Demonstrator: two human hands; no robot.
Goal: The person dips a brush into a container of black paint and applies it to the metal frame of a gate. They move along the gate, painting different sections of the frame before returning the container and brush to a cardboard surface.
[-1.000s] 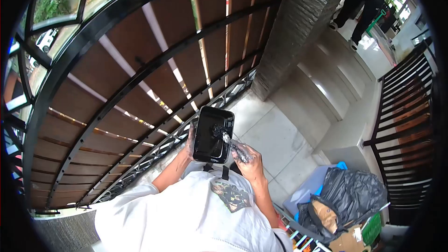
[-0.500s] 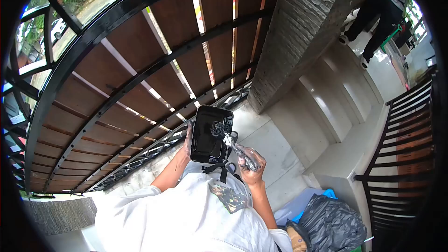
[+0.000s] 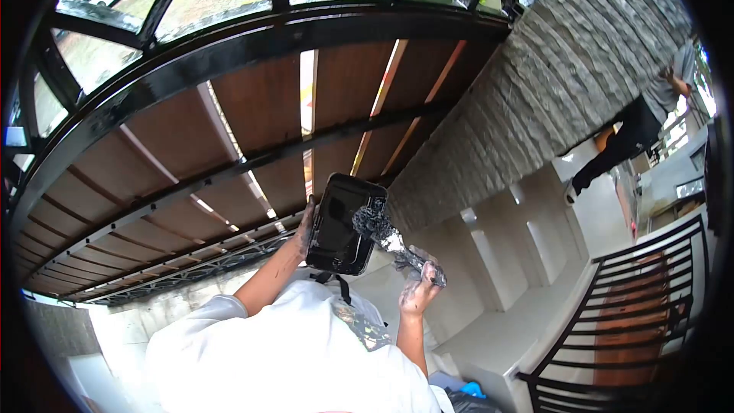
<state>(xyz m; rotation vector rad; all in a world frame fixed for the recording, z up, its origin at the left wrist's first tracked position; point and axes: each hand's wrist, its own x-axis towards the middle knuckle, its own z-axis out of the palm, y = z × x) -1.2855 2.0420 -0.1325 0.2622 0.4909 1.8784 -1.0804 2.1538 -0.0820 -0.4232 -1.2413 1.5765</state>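
My left hand (image 3: 307,233), smeared with black, is closed along the left side of a black rectangular tray (image 3: 336,268), which is tilted in front of my chest. Glossy black paint (image 3: 334,220) covers the inside of the tray. In my right hand (image 3: 418,292) I grip a paintbrush (image 3: 394,242) by its blackened handle. Its bristles are clotted with black paint and overlap the tray's right rim in this view. Black stains mark the fingers of both hands.
A gate with brown slats (image 3: 264,107) and a black metal frame (image 3: 229,44) stands ahead. To its right rises a rough stone pillar (image 3: 527,84). Pale steps (image 3: 497,268), a black railing (image 3: 566,359), a black plastic bag (image 3: 466,401) and another person (image 3: 638,126) are at the right.
My view has swung up and tilted toward the gate. The brush has moved from over the tray's middle to its right rim, and my right hand has shifted right.
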